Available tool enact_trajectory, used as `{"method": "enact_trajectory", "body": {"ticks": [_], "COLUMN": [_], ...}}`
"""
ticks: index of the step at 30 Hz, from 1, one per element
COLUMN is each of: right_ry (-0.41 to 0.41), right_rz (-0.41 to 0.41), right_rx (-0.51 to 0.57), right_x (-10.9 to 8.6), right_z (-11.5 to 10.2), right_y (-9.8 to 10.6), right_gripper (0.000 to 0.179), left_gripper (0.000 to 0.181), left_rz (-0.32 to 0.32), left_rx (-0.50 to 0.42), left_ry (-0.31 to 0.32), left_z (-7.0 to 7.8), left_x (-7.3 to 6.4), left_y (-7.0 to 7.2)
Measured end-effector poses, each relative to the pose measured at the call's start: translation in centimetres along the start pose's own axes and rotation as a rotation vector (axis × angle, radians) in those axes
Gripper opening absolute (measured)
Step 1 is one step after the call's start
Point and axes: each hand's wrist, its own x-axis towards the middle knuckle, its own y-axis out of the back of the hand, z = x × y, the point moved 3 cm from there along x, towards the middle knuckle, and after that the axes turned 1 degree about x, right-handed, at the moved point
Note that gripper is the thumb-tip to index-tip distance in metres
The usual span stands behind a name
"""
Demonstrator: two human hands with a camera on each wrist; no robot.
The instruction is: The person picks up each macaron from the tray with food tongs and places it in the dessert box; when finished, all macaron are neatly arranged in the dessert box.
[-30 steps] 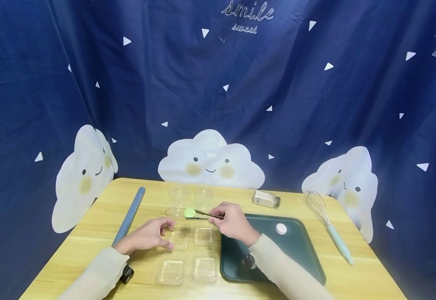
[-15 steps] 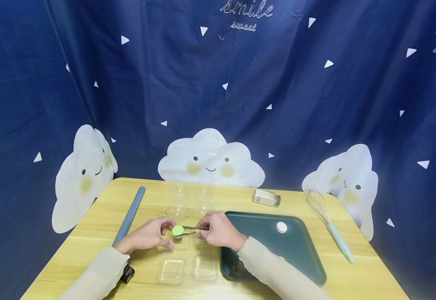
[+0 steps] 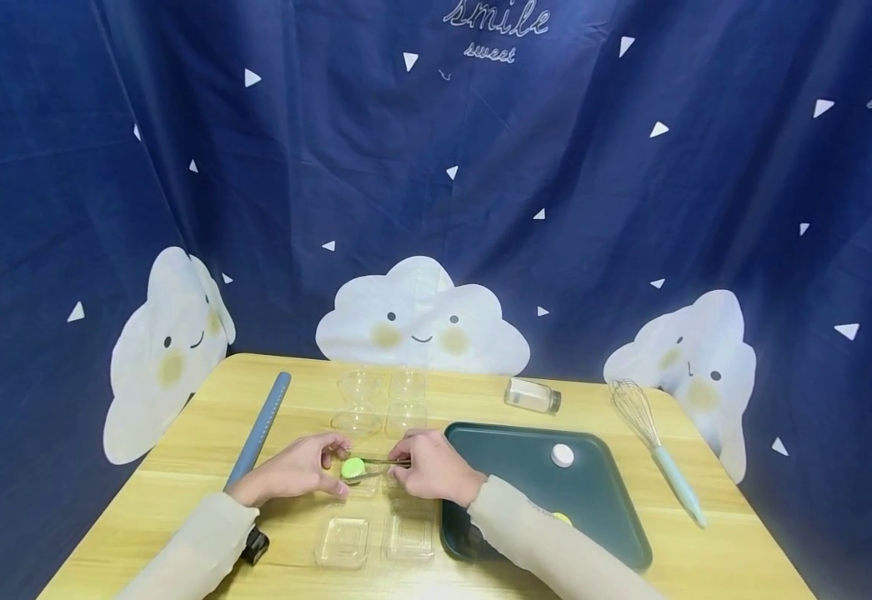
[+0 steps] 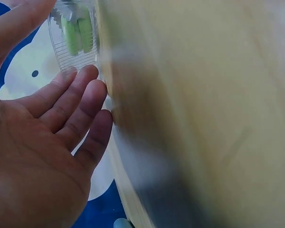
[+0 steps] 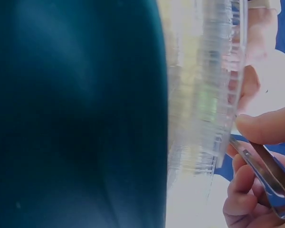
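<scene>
A navy curtain (image 3: pixel 376 167) backs a wooden tabletop (image 3: pixel 286 567), with a dark green tray (image 3: pixel 601 492) at the person's right; the left hand (image 3: pixel 297 468) curves just beside a clear container (image 4: pixel 76 61), its fingers standing apart from the thumb; the right hand (image 3: pixel 430 467) has its fingers clamped on metal tweezers (image 3: pixel 383 462); their long axis runs crosswise, nearly level in the head view, tips pointing left toward the other hand; between those tips sits a round green piece (image 3: pixel 353 468), broad face up, its two parallel layers visible through the container's ribbed wall.
</scene>
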Motion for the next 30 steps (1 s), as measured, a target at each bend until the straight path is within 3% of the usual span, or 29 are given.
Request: {"method": "enact_trajectory", "body": {"ticks": [17, 30], "right_ry": [-0.011, 0.001], "right_rz": [-0.057, -0.038], "right_rx": [-0.006, -0.02], "right_x": [-0.09, -0.03], "right_z": [-0.21, 0.15], "right_y": [0.42, 0.68], "right_gripper": [0.015, 0.015], "left_gripper": [0.076, 0.077], "left_rz": [0.006, 0.011], "left_rx": [-0.006, 0.005], "left_ry": [0.018, 0.024], "left_z": [0.39, 0.11], "left_x": [-0.15, -0.08], "left_y": [-0.17, -0.24]}}
